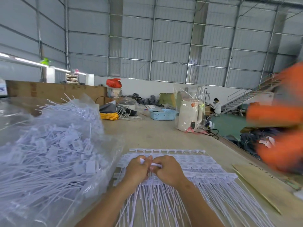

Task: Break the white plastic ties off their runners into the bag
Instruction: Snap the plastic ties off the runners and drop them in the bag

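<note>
A stack of white plastic ties on their runners (205, 171) lies flat on the table in front of me, tails pointing toward me. My left hand (136, 169) and my right hand (168, 169) meet above the stack's left part, and both pinch a short white runner piece (155, 164) with ties hanging from it. To the left stands a large clear plastic bag (49, 153), heaped with loose white ties.
A blurred person in orange (278, 128) moves at the right edge. Flat cardboard (259, 185) lies right of the stack. Farther back on the table (155, 133) are a white kettle in a clear bag (190, 115), a blue basket (162, 114) and yellow cord (109, 115).
</note>
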{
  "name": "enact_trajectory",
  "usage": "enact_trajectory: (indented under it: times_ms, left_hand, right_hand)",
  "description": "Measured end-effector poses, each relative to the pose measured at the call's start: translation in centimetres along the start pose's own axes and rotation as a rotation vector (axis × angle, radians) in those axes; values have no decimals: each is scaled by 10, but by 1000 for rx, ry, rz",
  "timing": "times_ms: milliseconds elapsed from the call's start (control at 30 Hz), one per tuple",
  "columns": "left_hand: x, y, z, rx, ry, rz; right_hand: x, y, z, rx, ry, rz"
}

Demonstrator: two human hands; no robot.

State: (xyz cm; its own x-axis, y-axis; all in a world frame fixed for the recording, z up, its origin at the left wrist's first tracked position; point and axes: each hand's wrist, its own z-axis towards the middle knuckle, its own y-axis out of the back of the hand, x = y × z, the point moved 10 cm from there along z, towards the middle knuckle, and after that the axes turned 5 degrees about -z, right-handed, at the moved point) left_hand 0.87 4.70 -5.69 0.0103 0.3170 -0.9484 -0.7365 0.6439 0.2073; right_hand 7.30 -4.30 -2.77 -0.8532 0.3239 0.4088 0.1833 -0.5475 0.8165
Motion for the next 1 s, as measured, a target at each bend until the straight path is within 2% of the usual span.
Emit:
enact_trajectory:
  times_ms: [167,267,433,500,600,700,833,933,1000]
  left_hand:
    - [13,-4,-3,80,202,-4]
    - [13,-3,-3,113,234,25]
    - [12,-13,-6,269,306,-84]
    - [16,-13,-6,295,303,-43]
    - [26,10,5,156,263,113]
    - [25,9,9,99,234,-215]
    - [5,-30,-2,204,233,-557]
    - [-2,-41,-7,318,233,-644]
    - [-3,-32,-10,292,198,-549]
  right_hand:
    - [13,-1,-1,9,92,-267]
    - [13,1,-2,19,95,-260]
    - [11,4,-4,171,43,53]
    - [18,11,-11,228,39,162]
    - [30,43,-14,164,92,381]
    - [36,75,-8,-89,157,357]
    - [37,46,-3,-109,153,188]
    - [21,39,-1,-135,76,198]
    - [18,32,0,-101,75,201]
